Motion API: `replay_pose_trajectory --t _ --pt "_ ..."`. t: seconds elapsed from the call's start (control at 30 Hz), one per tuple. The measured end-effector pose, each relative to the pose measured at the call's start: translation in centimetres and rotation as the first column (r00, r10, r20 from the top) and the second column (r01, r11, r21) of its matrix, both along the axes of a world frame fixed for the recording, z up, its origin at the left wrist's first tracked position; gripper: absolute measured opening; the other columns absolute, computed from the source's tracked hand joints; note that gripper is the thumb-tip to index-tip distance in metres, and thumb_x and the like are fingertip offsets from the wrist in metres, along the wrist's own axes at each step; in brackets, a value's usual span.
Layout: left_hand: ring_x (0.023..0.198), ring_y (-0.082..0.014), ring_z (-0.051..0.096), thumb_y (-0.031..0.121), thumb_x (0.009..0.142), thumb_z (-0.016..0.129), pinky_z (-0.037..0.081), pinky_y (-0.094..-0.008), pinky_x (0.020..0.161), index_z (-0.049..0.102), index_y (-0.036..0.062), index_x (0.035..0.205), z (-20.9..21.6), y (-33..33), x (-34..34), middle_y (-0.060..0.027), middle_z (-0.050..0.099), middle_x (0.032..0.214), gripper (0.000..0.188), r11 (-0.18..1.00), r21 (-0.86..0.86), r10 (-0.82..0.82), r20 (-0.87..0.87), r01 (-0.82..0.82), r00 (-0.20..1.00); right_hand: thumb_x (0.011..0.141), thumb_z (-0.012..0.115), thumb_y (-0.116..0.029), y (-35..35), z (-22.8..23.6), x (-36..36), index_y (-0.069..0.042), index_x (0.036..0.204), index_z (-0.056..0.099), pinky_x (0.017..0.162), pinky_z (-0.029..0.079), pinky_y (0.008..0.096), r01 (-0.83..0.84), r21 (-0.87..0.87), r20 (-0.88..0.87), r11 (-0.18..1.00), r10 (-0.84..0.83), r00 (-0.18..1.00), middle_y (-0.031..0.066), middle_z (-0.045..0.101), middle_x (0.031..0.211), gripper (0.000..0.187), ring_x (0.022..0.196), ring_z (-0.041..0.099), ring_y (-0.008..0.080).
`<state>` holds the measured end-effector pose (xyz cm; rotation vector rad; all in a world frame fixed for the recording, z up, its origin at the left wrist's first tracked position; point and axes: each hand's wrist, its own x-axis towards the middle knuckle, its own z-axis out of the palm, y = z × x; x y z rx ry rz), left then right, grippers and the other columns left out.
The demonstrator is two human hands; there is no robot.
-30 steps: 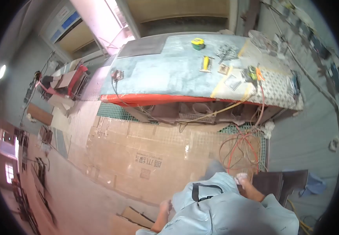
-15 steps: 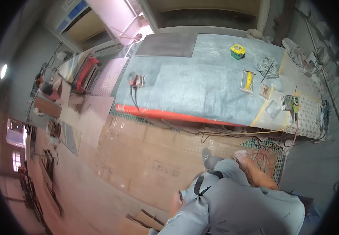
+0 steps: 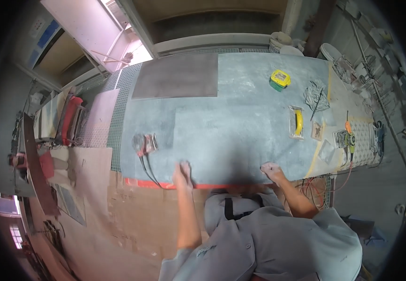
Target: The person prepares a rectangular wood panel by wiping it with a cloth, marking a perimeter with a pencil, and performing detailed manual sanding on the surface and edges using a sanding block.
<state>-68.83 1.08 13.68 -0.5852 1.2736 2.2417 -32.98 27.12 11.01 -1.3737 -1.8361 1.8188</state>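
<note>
My left hand is over the near edge of a long table with a blue-grey top, just right of the cable of a red sander. Its fingers look curled, somewhat blurred. Further right, my right hand is at the same edge with its fingers closed. Whatever either hand holds, if anything, cannot be made out. A paler rectangular patch lies on the tabletop between and beyond them. The yellow-handled hand sanding block lies beyond my right hand.
A dark flat sheet covers the far left of the table. Toward the right are a yellow-and-green tub, a crumpled cloth and a green power tool with a red hose. At far left, another person is behind a brown board.
Both my hands have come up from beside my body to the table's near edge. I am closer to the table. A person with a brown board now shows at far left.
</note>
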Motion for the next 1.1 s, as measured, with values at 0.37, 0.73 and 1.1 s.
replay_pose_trajectory --t 0.37,0.73,1.1 --pt "0.076 -0.0125 0.055 0.009 0.1 0.071 0.052 -0.0272 0.069 0.049 -0.0004 0.138 -8.8 22.6 -35.1 -0.001 0.056 0.09 0.045 0.895 -0.404 -0.442 -0.753 0.188 0.488 0.084 0.095 -0.035 -1.0 1.0 -8.6 -0.007 0.084 0.068 0.073 0.05 0.0313 0.333 -0.01 0.279 0.943 -0.317 0.907 0.0 0.065 0.079 0.039 0.079 0.06 0.0113" --pt "0.087 -0.0147 0.061 0.044 0.105 0.071 0.05 -0.0296 0.075 0.072 0.0098 0.117 -4.5 32.5 -40.6 -0.0008 0.068 0.098 0.036 0.798 -0.022 -0.6 -0.119 0.602 0.791 0.082 0.072 -0.077 0.4 4.7 -9.1 -0.005 0.115 0.081 0.103 0.053 0.0409 0.222 -0.098 0.72 0.97 -0.085 0.689 0.0188 0.078 0.117 0.08 0.116 0.07 0.0323" --pt "0.094 -0.0129 0.066 0.038 0.097 0.083 0.054 -0.03 0.079 0.076 0.0077 0.124 1.9 18.5 -12.2 -0.0022 0.074 0.113 0.042 0.785 -0.208 -0.574 0.11 0.584 0.811 0.108 0.054 -0.061 2.4 8.5 -11.3 -0.006 0.143 0.064 0.099 0.055 0.0396 0.612 -0.526 0.009 0.59 -0.716 0.698 0.0137 0.072 0.131 0.066 0.115 0.07 0.0265"
